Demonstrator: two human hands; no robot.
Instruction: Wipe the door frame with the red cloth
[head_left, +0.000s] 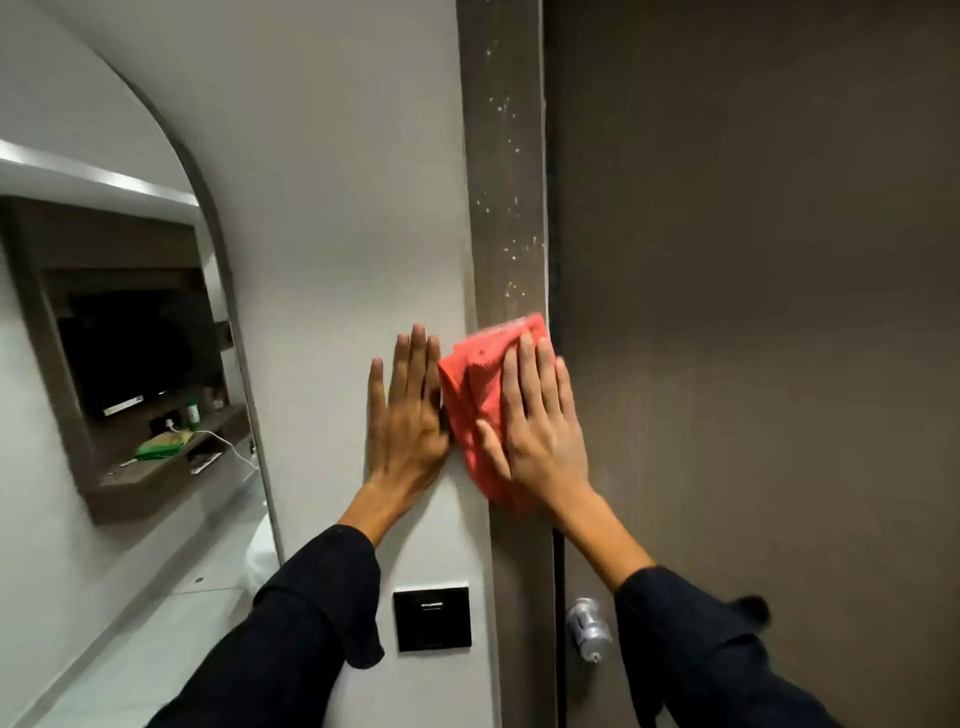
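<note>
The door frame (506, 182) is a brown vertical strip between the white wall and the dark door, speckled with white spots above the cloth. A crumpled red cloth (475, 395) lies flat against the frame at mid-height. My right hand (543, 421) presses it against the frame with the fingers spread and pointing up. My left hand (408, 410) rests flat and empty on the white wall just left of the cloth, with its fingers slightly apart. Both arms wear dark sleeves.
The dark brown door (753, 312) fills the right side, with a silver knob (587, 629) low down. A black wall switch panel (432, 618) sits below my left hand. At the left an arched mirror (130, 364) reflects a shelf with small items.
</note>
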